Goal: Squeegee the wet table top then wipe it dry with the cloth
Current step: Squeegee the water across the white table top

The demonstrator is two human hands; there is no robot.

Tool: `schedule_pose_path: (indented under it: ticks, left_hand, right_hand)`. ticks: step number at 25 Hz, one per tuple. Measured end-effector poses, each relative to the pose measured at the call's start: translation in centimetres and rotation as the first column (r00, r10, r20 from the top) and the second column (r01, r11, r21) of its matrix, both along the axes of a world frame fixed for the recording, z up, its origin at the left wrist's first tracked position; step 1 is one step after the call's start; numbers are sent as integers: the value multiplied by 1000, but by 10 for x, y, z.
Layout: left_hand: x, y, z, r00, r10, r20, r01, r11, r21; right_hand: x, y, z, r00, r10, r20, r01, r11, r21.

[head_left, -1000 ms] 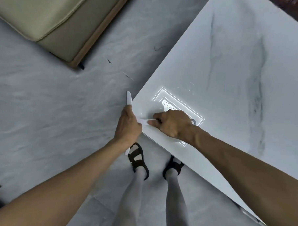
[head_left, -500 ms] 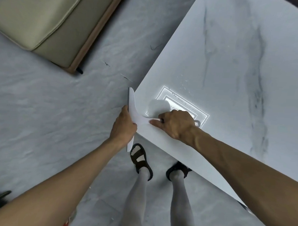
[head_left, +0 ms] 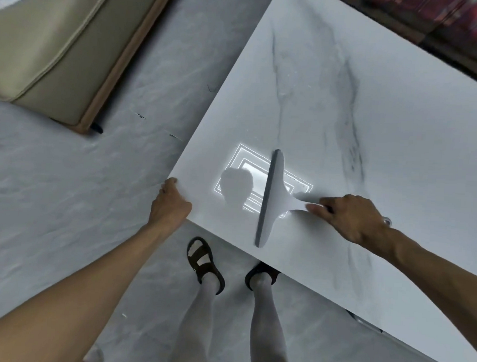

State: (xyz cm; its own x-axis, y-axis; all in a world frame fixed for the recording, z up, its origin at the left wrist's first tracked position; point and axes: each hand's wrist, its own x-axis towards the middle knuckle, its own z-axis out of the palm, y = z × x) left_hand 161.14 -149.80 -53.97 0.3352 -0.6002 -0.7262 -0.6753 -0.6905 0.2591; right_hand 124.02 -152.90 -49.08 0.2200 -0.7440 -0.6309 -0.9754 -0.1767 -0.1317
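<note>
A white squeegee (head_left: 272, 201) with a grey blade lies across the near corner of the white marble table top (head_left: 370, 132). My right hand (head_left: 350, 216) grips its handle, the blade pointing away from me and to the left. My left hand (head_left: 170, 205) holds the table's near-left corner, fingers curled over the edge. A bright reflection of a ceiling light shows on the table top under the blade. No cloth is in view.
A beige sofa (head_left: 52, 44) with a wooden base stands on the grey floor at upper left. My sandalled feet (head_left: 205, 264) are just below the table's near edge. A dark patterned rug (head_left: 443, 28) lies beyond the table's far edge.
The squeegee has come from the table's left corner edge onto the table top, about a blade's width to the right. My left hand let go of the blade and took the corner.
</note>
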Motion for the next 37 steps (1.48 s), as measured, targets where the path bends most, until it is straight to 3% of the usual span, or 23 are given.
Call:
schedule_pose_path:
  ticks: [5,8,15,19,22,31,34,37]
  left_hand:
    - [9,6,4,981,183,-59,-186,980,-64]
    - [1,14,3,985,173,-18,-174,977,-127]
    - [-34,23,-10,983,-179,-31,179,984,-4]
    - [-39,18,-6,982,-189,0,189,982,20]
    - [-34,15,5,995,-97,-25,97,995,9]
    - [0,-12,20,976,214,35,-205,962,-183]
    - [10,-33,9,977,207,52,-197,969,-152]
    - [6,-58,-3,987,161,11,-158,980,-117]
  right_hand:
    - [127,6,-24,949,227,219,-246,967,63]
    - [175,15,-41,920,309,240,-331,942,57]
    - [43,32,-40,963,237,124,-240,971,8]
    - [-35,34,-20,978,205,-42,-207,976,-61]
    - [-46,26,-5,976,212,-53,-216,972,-89]
    - [151,-47,-31,878,449,166,-454,891,-14]
    - [188,-67,-55,861,474,185,-475,879,-40]
    - [170,-94,-71,877,443,184,-422,895,-142]
